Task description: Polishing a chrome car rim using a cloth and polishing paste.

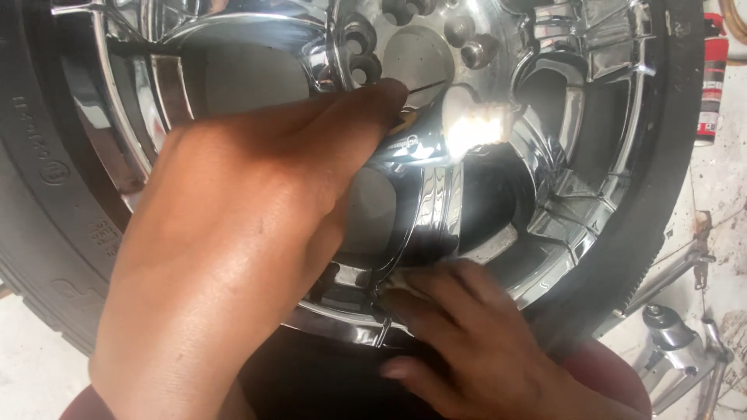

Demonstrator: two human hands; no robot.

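**Listener:** What is shown?

**Describer:** Two bare hands are seen from above, laid against a chrome wheel (436,202) that fills most of the frame, its black tyre (654,202) curving round it. The left hand (233,257) is the large one in the foreground; its fingers are stretched toward the wheel's hub (420,58), and a small, pale, glare-lit object (476,124) is seen just past the fingertips. The fingers appear pinched on something thin there, but whether that pale object is actually gripped cannot be told — the highlight washes it out.

**Listener:** And the other hand?

**Describer:** The right hand (475,334) is set lower, near the rim's bottom edge. Its fingers are pressed onto a small whitish pad (401,281), possibly a cloth, held flat against the chrome at the foot of a spoke. That flat pressing suits rubbing a surface, as a judgement only.

**Listener:** How is the wheel placed?

**Describer:** It is stood upright close to the person, face toward the camera, so that spokes and lug holes (373,66) can be reached by both hands at once.

**Listener:** Anything around it?

**Describer:** A red canister (713,85) is seen by the wall at the upper right, and grey metal tool parts (677,342) lie on the pale floor at the lower right — well apart from the hands
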